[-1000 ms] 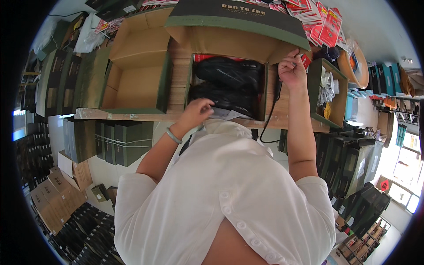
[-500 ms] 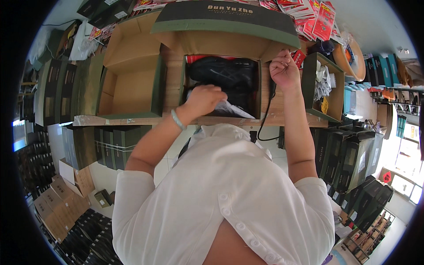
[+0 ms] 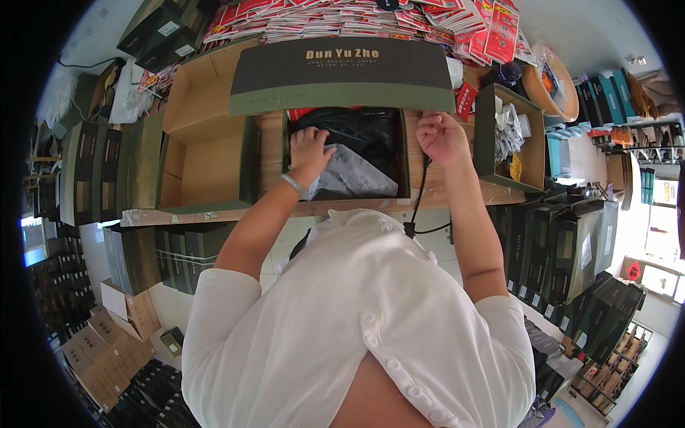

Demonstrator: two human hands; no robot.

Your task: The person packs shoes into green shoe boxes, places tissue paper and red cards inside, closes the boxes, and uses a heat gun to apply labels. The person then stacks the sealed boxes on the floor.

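Observation:
In the middle of the table stands a green shoe box (image 3: 406, 160) with a pair of black shoes (image 3: 360, 135) inside. A grey-white printed tissue paper (image 3: 357, 173) partly covers the near shoe. My left hand (image 3: 308, 153) rests at the box's left side over the shoes and the paper's edge, fingers apart. The dark grey and green box lid (image 3: 342, 75) is tilted over the far part of the box and hides the shoes' far side. At the lid's near right corner, my right hand (image 3: 442, 139) pinches its edge.
To the left lies an open, unfilled box (image 3: 210, 160). A green box (image 3: 508, 139) with small white packets stands on the right. Red and white printed cards (image 3: 307, 25) are piled behind. A black cable (image 3: 421, 189) hangs over the table's front edge beside the shoe box.
My left hand has moved left to the box's side, and the tissue paper lies wider over the near shoe. With my right hand, the lid has come down and nearer, covering the far shoe more.

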